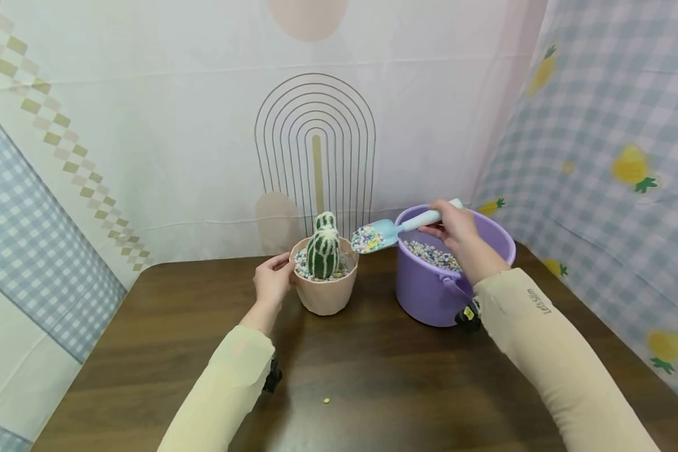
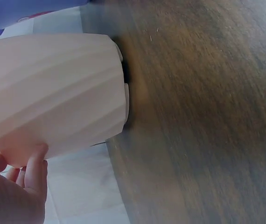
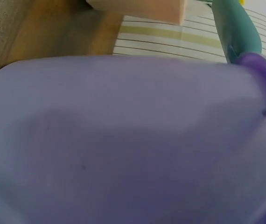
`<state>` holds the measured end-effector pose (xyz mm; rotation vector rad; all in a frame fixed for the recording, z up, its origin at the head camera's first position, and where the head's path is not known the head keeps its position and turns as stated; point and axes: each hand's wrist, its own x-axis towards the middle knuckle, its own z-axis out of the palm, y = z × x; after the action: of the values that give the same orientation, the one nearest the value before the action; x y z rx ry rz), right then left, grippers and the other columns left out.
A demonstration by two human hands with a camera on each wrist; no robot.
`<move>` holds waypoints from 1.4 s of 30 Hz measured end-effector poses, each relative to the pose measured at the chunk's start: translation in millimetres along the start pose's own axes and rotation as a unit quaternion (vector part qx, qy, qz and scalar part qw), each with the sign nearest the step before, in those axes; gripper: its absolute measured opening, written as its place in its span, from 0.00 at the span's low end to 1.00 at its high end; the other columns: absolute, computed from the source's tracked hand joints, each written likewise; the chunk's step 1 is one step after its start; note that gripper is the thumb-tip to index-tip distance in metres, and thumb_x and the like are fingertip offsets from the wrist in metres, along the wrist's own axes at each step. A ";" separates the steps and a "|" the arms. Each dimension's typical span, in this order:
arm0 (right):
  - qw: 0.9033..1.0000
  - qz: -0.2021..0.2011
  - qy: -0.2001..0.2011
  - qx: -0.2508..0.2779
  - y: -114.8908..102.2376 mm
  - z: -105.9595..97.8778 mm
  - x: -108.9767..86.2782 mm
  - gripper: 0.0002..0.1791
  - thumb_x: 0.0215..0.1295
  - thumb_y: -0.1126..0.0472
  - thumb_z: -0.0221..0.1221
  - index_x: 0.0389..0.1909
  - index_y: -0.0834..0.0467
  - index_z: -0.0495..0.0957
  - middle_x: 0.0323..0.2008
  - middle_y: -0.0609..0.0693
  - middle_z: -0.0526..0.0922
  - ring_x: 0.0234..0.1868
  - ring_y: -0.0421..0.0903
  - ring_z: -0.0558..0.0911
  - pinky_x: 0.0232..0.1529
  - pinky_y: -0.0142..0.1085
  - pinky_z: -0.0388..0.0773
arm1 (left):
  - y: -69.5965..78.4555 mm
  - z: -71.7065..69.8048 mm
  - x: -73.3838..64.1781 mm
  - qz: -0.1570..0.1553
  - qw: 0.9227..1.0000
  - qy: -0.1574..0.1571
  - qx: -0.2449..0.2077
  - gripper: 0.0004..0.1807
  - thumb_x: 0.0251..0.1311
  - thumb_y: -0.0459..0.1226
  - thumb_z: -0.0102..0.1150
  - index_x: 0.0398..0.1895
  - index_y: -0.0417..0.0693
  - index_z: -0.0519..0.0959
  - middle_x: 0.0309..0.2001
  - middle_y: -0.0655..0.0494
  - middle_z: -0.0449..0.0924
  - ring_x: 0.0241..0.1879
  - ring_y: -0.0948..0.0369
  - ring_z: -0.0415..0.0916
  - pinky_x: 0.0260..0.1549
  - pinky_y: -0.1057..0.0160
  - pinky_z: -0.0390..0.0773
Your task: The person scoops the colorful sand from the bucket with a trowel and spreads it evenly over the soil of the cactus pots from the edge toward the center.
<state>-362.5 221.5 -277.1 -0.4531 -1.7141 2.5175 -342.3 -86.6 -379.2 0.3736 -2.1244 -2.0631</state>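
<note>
My left hand (image 1: 272, 279) pinches the left rim of a pale pink flowerpot (image 1: 324, 298), thumb and fingers on either side in the left wrist view. A green and white striped cactus (image 1: 323, 254) stands in it, with small coloured pebbles around its base. In my right hand (image 1: 457, 231) is the handle of a light blue hand shovel (image 1: 391, 231). Coloured pebbles (image 1: 367, 240) lie on the shovel's blade, whose tip is close to the pot's right rim. Below that hand stands a purple bucket (image 1: 424, 292) with more pebbles inside; its wall fills most of the right wrist view.
All this stands on a dark brown wooden table (image 1: 373, 376). One yellow pebble (image 1: 326, 400) lies near its front. A white patterned cloth (image 1: 175, 157) hangs behind, and a checked cloth (image 1: 616, 188) with yellow fruit prints hangs at the right.
</note>
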 end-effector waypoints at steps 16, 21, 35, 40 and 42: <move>0.994 -0.046 0.018 -0.093 11.8 27.0 6.9 0.05 0.57 0.67 0.51 0.32 0.62 0.64 0.13 0.47 0.78 0.13 0.40 0.80 0.19 0.27 0.80 | 3.7 1.6 -0.1 0.002 1.000 -0.005 -0.002 0.18 0.60 0.33 0.56 0.54 0.41 0.77 0.52 0.40 0.79 0.26 0.67 0.76 0.25 0.69 0.81; 0.992 -0.052 0.026 -0.112 10.9 29.0 7.9 0.06 0.56 0.66 0.51 0.32 0.61 0.64 0.14 0.46 0.76 0.13 0.39 0.80 0.20 0.27 0.80 | 2.8 2.6 -0.1 0.005 1.000 -0.005 -0.009 0.18 0.60 0.33 0.55 0.54 0.40 0.77 0.52 0.39 0.78 0.25 0.68 0.75 0.22 0.71 0.79; 0.982 -0.102 0.026 -0.159 3.3 39.2 10.1 0.05 0.53 0.67 0.53 0.27 0.62 0.66 0.14 0.46 0.75 0.11 0.39 0.79 0.17 0.29 0.80 | 1.1 1.0 -0.1 0.001 1.000 -0.001 -0.009 0.18 0.61 0.33 0.55 0.55 0.41 0.77 0.53 0.40 0.78 0.30 0.65 0.76 0.24 0.71 0.79; 0.975 -0.118 0.031 -0.187 1.4 42.7 8.7 0.04 0.53 0.67 0.53 0.26 0.60 0.67 0.14 0.45 0.75 0.11 0.39 0.79 0.18 0.29 0.80 | -0.2 0.3 0.2 -0.001 1.000 0.001 -0.014 0.18 0.61 0.33 0.55 0.55 0.40 0.77 0.53 0.40 0.78 0.30 0.66 0.76 0.23 0.72 0.79; 0.973 -0.124 0.033 -0.192 0.5 43.3 8.0 0.04 0.53 0.67 0.53 0.26 0.60 0.67 0.14 0.45 0.75 0.12 0.38 0.79 0.18 0.29 0.80 | -0.5 0.5 0.1 0.001 1.000 0.003 -0.016 0.18 0.61 0.33 0.55 0.54 0.40 0.77 0.52 0.40 0.78 0.29 0.66 0.76 0.23 0.72 0.79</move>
<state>-382.0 184.1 -264.6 -0.3137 -2.0890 1.9836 -342.4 -86.1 -379.7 0.3720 -2.0858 -2.0898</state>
